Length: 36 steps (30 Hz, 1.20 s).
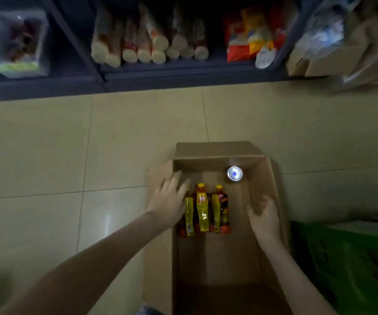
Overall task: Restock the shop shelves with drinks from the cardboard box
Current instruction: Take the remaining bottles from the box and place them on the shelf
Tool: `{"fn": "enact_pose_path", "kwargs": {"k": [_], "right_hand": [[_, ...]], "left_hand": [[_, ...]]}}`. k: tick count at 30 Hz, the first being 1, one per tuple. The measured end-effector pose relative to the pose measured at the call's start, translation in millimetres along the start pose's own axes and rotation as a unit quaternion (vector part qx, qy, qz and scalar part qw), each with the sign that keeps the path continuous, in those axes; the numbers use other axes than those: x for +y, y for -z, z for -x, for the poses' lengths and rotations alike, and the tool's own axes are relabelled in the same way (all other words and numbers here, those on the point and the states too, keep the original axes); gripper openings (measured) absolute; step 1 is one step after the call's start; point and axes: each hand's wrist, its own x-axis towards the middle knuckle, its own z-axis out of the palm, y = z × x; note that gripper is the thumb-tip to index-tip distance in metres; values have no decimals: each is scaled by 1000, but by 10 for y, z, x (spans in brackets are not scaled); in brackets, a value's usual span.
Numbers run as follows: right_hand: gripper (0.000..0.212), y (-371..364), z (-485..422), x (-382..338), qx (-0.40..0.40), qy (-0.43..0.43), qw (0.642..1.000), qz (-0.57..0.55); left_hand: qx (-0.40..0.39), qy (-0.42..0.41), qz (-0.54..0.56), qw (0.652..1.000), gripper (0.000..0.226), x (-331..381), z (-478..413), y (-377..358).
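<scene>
Three bottles (pixel 202 210) lie side by side on the bottom of the box (pixel 271 192), against its left wall, yellow caps pointing toward the shelf (pixel 183 72). One can (pixel 234 173) stands upright in the far right corner, well apart from them. The rest of the box bottom shows bare cardboard.

The left hand (pixel 168 197) is over the left wall, fingers straight and slightly apart, overlapping the leftmost bottle. Whether it touches that bottle cannot be told. The right hand (pixel 264 215) is inside the box near the right wall, fingers loosely bent and holding nothing. Neither hand has a grip on a drink.

Step in hand, as judged: taking up the bottles.

- The bottles lie close together, so each hand should close round the body of an outer bottle, not its cap.
- The left hand has the wall just beside it. It should come in from above, since there is little room at the side.
- The can is best left for a separate reach, as it may tip if knocked.

The shelf ahead holds noodle bundles (pixel 151 44) and snack packets (pixel 249 39). No drinks row is visible in this view, so the target spot cannot be confirmed. A green bag (pixel 347 258) sits just right of the box on the tiled floor (pixel 81 144).
</scene>
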Motion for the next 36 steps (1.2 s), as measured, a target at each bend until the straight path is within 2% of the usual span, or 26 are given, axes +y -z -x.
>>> {"fn": "enact_pose_path", "kwargs": {"k": [5,7,10,11,14,16,18,20,23,26,28,31,33,34,36], "right_hand": [[73,-952,-1120,273,5,47,999,0],[81,-1275,-1533,336,23,61,998,-7],[101,-1621,-2001,440,56,40,997,-22],[100,-1700,-2105,468,65,31,997,-40],[79,-1748,-2122,529,92,31,993,-63],[75,-1629,-1881,522,108,48,991,-68],[73,-1452,-1509,468,113,56,987,-102],[64,-1121,-964,291,94,41,985,-136],[47,-494,34,-147,19,16,977,-211],[47,224,993,-675,-43,-19,957,-288],[44,697,1553,-1026,-70,-41,945,-316],[32,1349,2198,-1545,-116,-39,930,-347],[38,1735,2483,-1833,-156,-16,930,-332],[48,1909,2605,-1952,-165,6,939,-302],[76,2265,2809,-2129,-158,119,964,-180]], "left_hand": [[22,-4,-91,996,77,-320,-916,-888],[28,-3,-87,996,77,-387,-1112,-1128],[83,-17,-47,995,72,-446,-1150,-1306],[95,-23,-45,994,69,-469,-1142,-1321],[89,-32,-73,993,62,-467,-1122,-1319],[68,-34,-87,993,59,-413,-1061,-1266],[50,-43,-52,996,57,-328,-916,-1172],[21,-55,18,998,63,-144,-630,-954],[-24,-64,154,986,80,249,-77,-421],[-64,-67,255,963,90,536,488,401],[-104,-72,335,934,90,634,849,1024],[-104,-64,363,924,90,718,1360,1963],[-99,-57,378,919,86,746,1616,2541],[-109,-64,380,916,86,749,1724,2800],[-133,-102,347,923,80,744,1891,3257]]}}
